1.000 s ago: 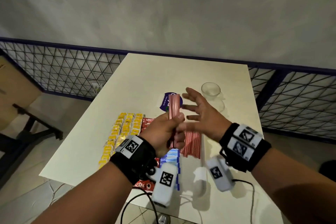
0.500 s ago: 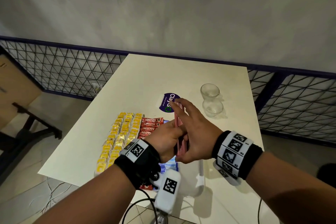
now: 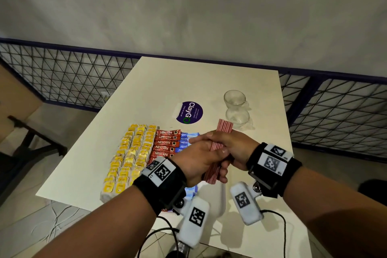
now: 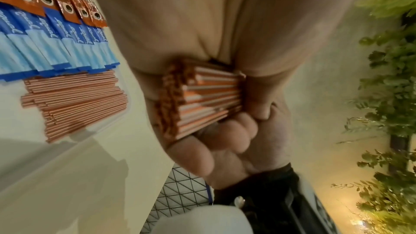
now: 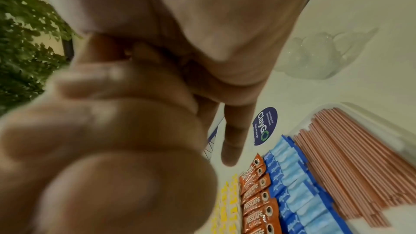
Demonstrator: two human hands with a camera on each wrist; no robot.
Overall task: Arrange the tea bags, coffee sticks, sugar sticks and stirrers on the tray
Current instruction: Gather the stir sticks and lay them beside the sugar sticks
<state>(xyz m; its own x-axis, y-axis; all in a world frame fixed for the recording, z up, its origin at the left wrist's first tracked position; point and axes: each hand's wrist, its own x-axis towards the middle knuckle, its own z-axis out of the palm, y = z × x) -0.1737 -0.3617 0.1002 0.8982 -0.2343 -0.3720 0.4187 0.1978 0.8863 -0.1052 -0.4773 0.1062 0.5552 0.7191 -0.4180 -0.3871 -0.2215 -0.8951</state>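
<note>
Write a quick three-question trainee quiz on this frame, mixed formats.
1. True or false: the bundle of red-and-white striped stirrers is gripped by both the left hand and the right hand.
2. Which row lies between the yellow tea bags and the blue sugar sticks? A) red Nescafe coffee sticks B) clear glass cups C) purple round sticker
3. Fill in: loose copper-coloured stirrers lie on the white ____.

Key: 1 true; 2 A; 3 tray
</note>
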